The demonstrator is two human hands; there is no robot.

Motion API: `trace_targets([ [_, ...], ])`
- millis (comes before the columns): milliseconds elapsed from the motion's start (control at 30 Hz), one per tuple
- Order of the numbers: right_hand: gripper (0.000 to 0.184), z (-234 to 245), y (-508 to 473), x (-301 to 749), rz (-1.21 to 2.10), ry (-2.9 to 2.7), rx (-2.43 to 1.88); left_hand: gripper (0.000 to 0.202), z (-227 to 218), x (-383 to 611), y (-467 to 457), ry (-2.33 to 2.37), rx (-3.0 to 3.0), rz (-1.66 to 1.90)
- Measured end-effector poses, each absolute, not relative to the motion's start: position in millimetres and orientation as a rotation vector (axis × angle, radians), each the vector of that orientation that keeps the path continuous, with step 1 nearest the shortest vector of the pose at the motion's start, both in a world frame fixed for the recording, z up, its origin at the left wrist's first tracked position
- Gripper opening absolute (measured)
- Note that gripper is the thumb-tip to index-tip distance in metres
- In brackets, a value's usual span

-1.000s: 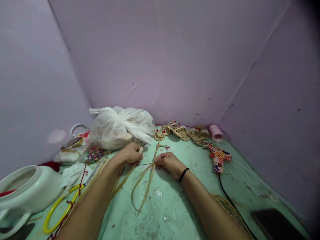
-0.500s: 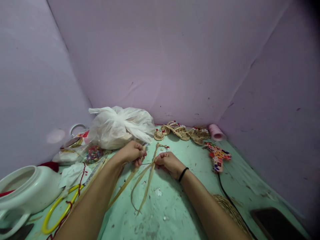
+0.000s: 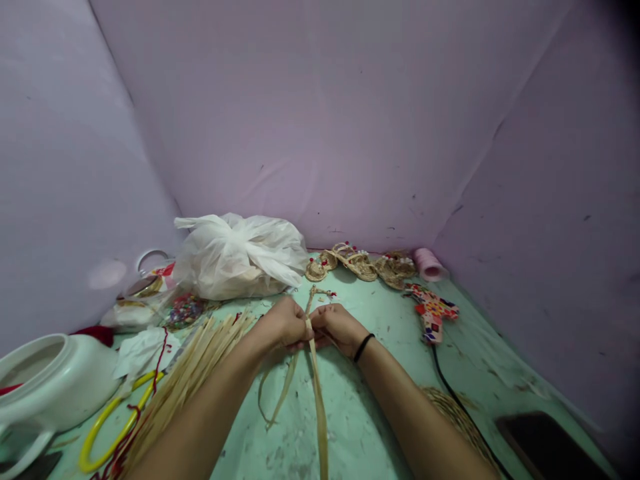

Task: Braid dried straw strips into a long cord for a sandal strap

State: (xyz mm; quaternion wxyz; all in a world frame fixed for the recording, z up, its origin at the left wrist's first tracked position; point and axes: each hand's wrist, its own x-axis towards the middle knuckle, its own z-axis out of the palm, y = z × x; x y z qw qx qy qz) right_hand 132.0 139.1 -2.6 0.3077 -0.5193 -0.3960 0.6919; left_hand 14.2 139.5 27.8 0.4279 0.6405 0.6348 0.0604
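A thin braid of straw strips (image 3: pixel 309 301) points away from me, with small red beads at its far end. My left hand (image 3: pixel 289 325) is closed on the strips at the braid's near end. Right against it, my right hand (image 3: pixel 338 327) pinches the same spot from the other side. One long flat strip (image 3: pixel 319 407) runs from between the fingers toward me. Another loose strip (image 3: pixel 280 400) curls on the table to its left. The fingertips partly hide where the strips cross.
Loose straw strips (image 3: pixel 195 360), yellow-handled scissors (image 3: pixel 107 427) and a white ceramic pot (image 3: pixel 75 383) lie left. A white plastic bag (image 3: pixel 240 260), small woven sandals (image 3: pixel 357 263) and a pink thread spool (image 3: pixel 430 265) line the wall. Right are a patterned corded tool (image 3: pixel 433 310), straw coil (image 3: pixel 457 420) and phone (image 3: pixel 547 440).
My left hand has moved right to meet my right hand at the braid. The long strip has swung from the left to hang straight toward me.
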Motion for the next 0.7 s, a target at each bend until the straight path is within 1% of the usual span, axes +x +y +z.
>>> trace_targets([
  [67,0.009,-0.9,139.0,131.2,1.823,-1.042,-1.382,0.011,22.6,11.6,142.2,1.745,1.783,0.141],
  [167,0.009,1.7,138.9,130.6,1.826,-1.022,-1.382,0.024,21.7,8.2,144.6,1.880,1.880,0.199],
  [267,0.010,2.5,138.6,130.8,1.837,-1.002,-1.370,0.042,23.8,11.2,143.9,1.774,1.719,0.297],
  [333,0.010,1.9,138.4,131.3,1.844,-0.997,-1.353,0.044,24.9,14.6,142.7,1.639,1.527,0.286],
  [400,0.010,0.9,138.2,131.7,1.852,-0.997,-1.339,0.038,24.8,16.1,142.3,1.529,1.367,0.276],
  [567,0.010,0.1,138.8,131.8,1.870,-1.010,-1.371,0.011,21.8,5.5,146.5,1.392,1.265,0.278],
  [700,0.010,0.1,139.3,133.4,1.889,-0.999,-1.375,0.006,23.1,-4.8,150.6,1.348,1.321,0.288],
])
